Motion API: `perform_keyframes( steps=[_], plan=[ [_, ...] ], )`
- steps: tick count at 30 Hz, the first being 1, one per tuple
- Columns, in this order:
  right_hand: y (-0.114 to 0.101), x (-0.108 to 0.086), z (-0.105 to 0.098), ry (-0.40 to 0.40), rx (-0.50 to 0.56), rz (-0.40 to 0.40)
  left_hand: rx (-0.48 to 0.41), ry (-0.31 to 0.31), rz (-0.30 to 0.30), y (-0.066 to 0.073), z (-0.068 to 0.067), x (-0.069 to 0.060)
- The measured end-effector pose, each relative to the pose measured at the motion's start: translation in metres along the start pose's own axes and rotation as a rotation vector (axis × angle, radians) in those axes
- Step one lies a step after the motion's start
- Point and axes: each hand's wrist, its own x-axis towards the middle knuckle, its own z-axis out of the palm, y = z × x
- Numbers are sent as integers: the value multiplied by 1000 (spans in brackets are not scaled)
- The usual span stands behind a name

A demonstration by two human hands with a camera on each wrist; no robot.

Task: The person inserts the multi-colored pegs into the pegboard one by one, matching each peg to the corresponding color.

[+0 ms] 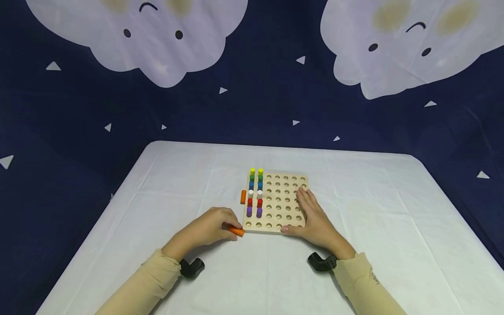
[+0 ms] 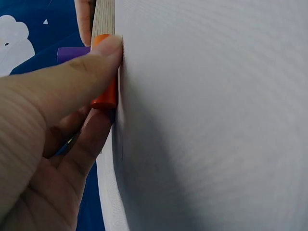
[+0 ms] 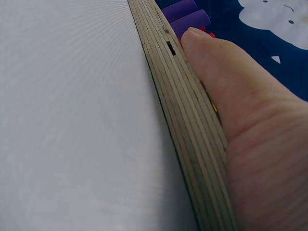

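A wooden pegboard (image 1: 273,203) with rows of round holes lies on the table. Its two leftmost columns hold upright pegs, including yellow pegs (image 1: 260,172) at the back and purple pegs (image 1: 259,213) nearer the front. By the front left corner, my left hand (image 1: 212,225) pinches an orange peg (image 1: 236,232) between thumb and fingers. The left wrist view shows the thumb across this orange peg (image 2: 104,96), low by the table. My right hand (image 1: 316,221) rests on the board's right front part, fingers spread; its thumb (image 3: 216,57) lies along the front edge.
Another orange peg (image 1: 243,197) lies flat on the table, just left of the board. A white cloth covers the table (image 1: 189,175). Behind it hangs a dark blue curtain (image 1: 260,109) with clouds. Each wrist wears a black device (image 1: 192,267).
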Motion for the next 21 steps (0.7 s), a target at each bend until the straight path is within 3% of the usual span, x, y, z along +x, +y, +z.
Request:
perform_keyframes(
  steps=[5,11,21],
  plan=[
    [-1,0,-1,-6,-2,4,28,7,15,-2,1,1],
    [-3,-2,-2,-15,9,18,-4,3,-11,-5,-1,1],
    [-3,-1,-2,-15,15,25,-87,134,-53,-9,-12,6]
  ],
)
